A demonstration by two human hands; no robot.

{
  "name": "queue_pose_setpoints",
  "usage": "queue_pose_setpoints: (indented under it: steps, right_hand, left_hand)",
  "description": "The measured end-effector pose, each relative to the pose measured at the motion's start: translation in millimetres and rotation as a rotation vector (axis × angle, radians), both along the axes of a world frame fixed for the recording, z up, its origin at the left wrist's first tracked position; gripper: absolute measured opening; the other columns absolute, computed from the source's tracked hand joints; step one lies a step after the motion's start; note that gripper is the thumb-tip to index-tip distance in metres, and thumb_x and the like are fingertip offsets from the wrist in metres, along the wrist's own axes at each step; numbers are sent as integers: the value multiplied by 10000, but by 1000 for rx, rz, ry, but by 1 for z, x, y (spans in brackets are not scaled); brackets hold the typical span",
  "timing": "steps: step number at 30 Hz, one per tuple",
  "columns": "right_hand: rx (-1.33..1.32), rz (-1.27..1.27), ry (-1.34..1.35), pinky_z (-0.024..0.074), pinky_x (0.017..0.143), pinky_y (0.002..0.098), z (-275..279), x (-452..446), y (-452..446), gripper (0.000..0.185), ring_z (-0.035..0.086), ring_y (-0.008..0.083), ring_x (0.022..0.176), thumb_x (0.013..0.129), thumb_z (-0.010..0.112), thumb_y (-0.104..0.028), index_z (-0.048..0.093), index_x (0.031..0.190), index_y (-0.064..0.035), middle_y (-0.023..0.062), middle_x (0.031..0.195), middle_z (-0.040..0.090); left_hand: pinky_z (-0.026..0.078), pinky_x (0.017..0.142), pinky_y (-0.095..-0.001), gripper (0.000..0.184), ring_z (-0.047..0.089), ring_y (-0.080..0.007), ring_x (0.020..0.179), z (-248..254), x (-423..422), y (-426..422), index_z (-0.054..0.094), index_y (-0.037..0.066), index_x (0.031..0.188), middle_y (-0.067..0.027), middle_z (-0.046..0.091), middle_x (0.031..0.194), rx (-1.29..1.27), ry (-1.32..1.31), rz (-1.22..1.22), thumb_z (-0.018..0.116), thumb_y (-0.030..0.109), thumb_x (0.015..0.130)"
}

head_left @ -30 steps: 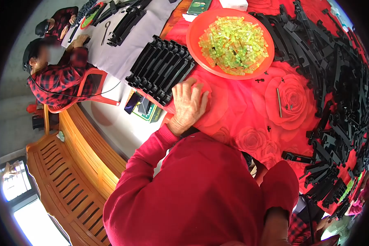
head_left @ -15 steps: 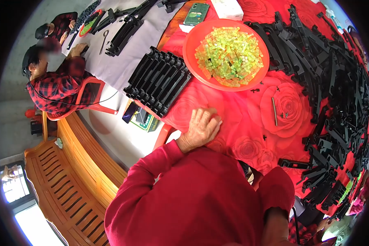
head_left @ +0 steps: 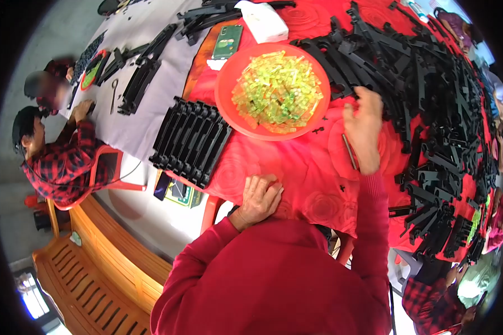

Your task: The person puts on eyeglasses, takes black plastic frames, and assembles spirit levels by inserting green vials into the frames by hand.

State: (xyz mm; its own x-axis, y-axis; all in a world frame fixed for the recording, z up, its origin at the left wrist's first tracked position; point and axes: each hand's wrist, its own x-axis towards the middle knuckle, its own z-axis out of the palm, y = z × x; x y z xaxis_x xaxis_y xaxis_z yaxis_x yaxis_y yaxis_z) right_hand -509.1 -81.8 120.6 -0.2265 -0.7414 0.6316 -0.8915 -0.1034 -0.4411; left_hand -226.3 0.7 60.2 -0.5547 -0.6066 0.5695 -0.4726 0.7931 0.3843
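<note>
On the red rose-patterned cloth, near its front edge, rests my left hand, fingers slightly curled and apart, holding nothing visible. My right hand is over the cloth, right of the red bowl, its fingers apart and somewhat blurred, with nothing visible in them. Yellow-green translucent pieces fill the bowl. A thin rod lies just beside my right hand. Up and left of my left hand sits a row of black plastic parts. A large heap of black parts spreads beyond my right hand.
A green phone and a white tissue box stand behind the bowl. More black parts lie on the pale cloth at left. A person in a checked shirt sits there. A wooden bench is at lower left.
My right hand has come into view and reached out over the cloth toward the black heap. My left hand stays near the table's front edge. The view has shifted rightward.
</note>
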Motion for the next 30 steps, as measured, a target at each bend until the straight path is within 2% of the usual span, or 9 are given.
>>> queue_pose_setpoints:
  steps: [3,9,11,13,17,18,23,27,30]
  right_hand:
    - [179,-25,277,425,871,415,-23,-4,-19,573,505,342,1028,647,754,-60,521,1171,-40,153,1115,528]
    - [239,-93,650,434,780,388,-50,-13,-51,379,531,280,924,708,738,-203,570,1023,-75,89,962,522]
    - [16,-119,672,446,686,359,-49,-15,-53,259,540,247,809,705,724,-239,548,832,-98,56,839,493]
    - [-23,-92,308,489,671,360,-40,-20,-49,243,575,279,795,723,746,-172,573,864,-77,100,880,525]
    - [-172,24,-394,478,681,293,-15,-35,-27,274,561,206,749,737,755,-49,637,985,-40,89,933,542]
    - [-178,18,-396,470,685,290,0,-32,-12,248,548,171,769,758,746,-50,637,981,-38,70,919,529]
    - [-176,176,-119,475,755,320,30,2,67,260,564,231,899,713,730,-8,641,956,-37,96,1021,556]
    - [-117,383,101,498,751,345,-13,25,111,326,573,271,912,665,724,10,666,981,-46,105,1030,538]
    - [-15,418,154,515,718,376,-39,43,120,288,580,293,882,679,686,31,645,959,-26,121,1004,508]
  left_hand:
    - [422,699,-390,209,540,-266,834,1,-2,-2,619,35,918,-102,564,981,13,15,40,713,72,735]
    - [429,699,-383,200,544,-265,816,-2,-4,-3,623,29,903,-104,571,948,22,46,75,716,57,729]
    - [431,697,-378,193,546,-264,808,-1,-2,-2,624,26,896,-103,575,935,22,41,67,715,43,727]
    - [432,698,-379,191,547,-263,808,-1,-2,-2,624,26,894,-101,577,935,29,56,74,715,39,727]
    - [433,695,-378,195,552,-260,803,-5,0,-2,623,34,900,-94,586,934,54,96,71,715,31,729]
    - [445,704,-378,211,563,-269,799,-3,1,-2,619,33,922,-100,597,926,82,126,66,712,18,733]
    - [472,770,-369,240,589,-296,846,33,16,-7,606,3,976,-140,617,950,221,340,128,697,15,754]
    - [445,872,-393,447,563,-311,963,35,42,-15,540,-52,1095,-198,576,1051,270,609,217,705,225,785]
    - [425,911,-433,596,540,-351,1020,39,50,-18,500,-66,1178,-219,551,1116,239,452,200,730,298,765]
